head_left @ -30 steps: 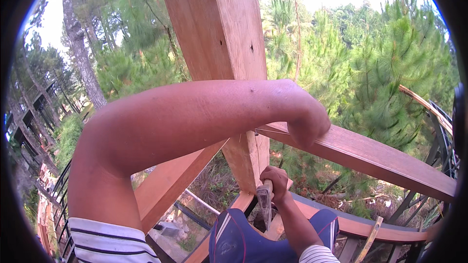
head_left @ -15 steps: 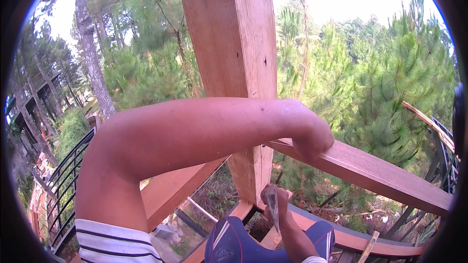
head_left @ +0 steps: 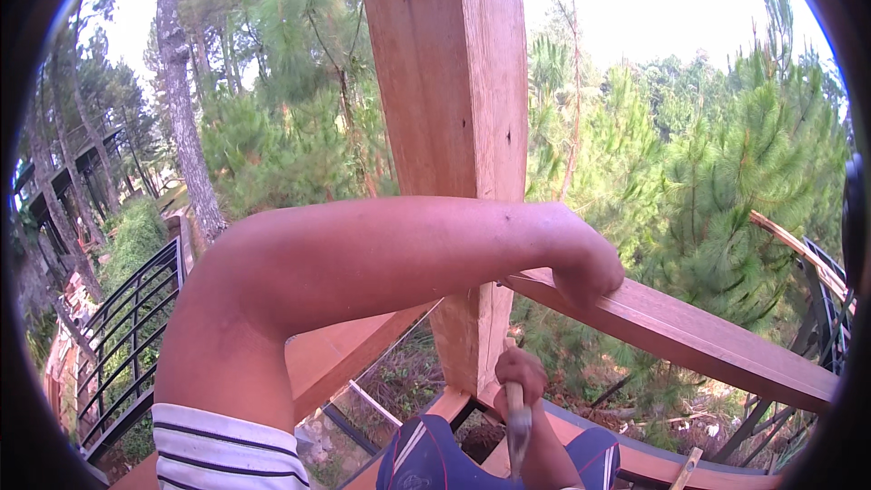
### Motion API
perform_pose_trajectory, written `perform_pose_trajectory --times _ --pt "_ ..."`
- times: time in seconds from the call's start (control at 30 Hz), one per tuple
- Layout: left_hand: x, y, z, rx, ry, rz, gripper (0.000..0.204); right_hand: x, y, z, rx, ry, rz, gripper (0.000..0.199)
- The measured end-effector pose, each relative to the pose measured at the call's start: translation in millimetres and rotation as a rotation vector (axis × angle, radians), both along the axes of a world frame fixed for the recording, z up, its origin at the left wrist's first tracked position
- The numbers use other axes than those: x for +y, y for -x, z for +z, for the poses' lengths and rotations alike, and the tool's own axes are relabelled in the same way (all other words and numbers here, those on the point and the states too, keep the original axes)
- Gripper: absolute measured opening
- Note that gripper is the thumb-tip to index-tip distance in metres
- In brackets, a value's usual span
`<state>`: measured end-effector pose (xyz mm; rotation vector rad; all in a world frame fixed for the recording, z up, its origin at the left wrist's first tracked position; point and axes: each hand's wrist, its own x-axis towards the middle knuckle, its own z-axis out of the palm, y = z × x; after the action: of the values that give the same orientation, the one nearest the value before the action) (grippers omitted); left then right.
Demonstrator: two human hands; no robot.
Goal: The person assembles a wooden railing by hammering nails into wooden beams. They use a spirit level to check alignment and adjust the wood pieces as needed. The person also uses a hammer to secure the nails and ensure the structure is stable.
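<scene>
Two timbers fill most of what I see: a thick upright wooden post (head_left: 454, 127) rising through the middle and out past the top edge, and a long reddish rail board (head_left: 708, 345) slanting down to the right from the post toward the right rim. My left forearm crosses in front of the post, and my left hand (head_left: 590, 268) is curled over the top edge of that board just right of the post, fingers wrapped down the far side where I cannot see them. Below it, close to the post's foot, my right hand (head_left: 519, 374) is closed tight around the handle of a small tool (head_left: 517, 422) that hangs downward; its head is blurred. Open air and pine trees (head_left: 753, 172) lie beyond the rail, with a black metal railing (head_left: 127, 327) low on the left.
</scene>
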<state>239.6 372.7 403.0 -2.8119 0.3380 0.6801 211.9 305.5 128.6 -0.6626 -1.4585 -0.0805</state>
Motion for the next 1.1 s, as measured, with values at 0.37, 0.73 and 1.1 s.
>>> perform_pose_trajectory --times 0.37,0.73,1.1 --pt "1 8 -4 -0.068 0.024 0.067 0.053 -2 -3 -40 0.028 0.118 0.067 0.039" --pt "-3 4 2 -0.025 -0.001 0.112 0.058 -26 37 -29 2.196 0.003 1.288 0.044" --pt "-17 5 11 0.018 -0.059 0.173 0.072 -21 52 31 1.977 0.209 1.522 0.041"
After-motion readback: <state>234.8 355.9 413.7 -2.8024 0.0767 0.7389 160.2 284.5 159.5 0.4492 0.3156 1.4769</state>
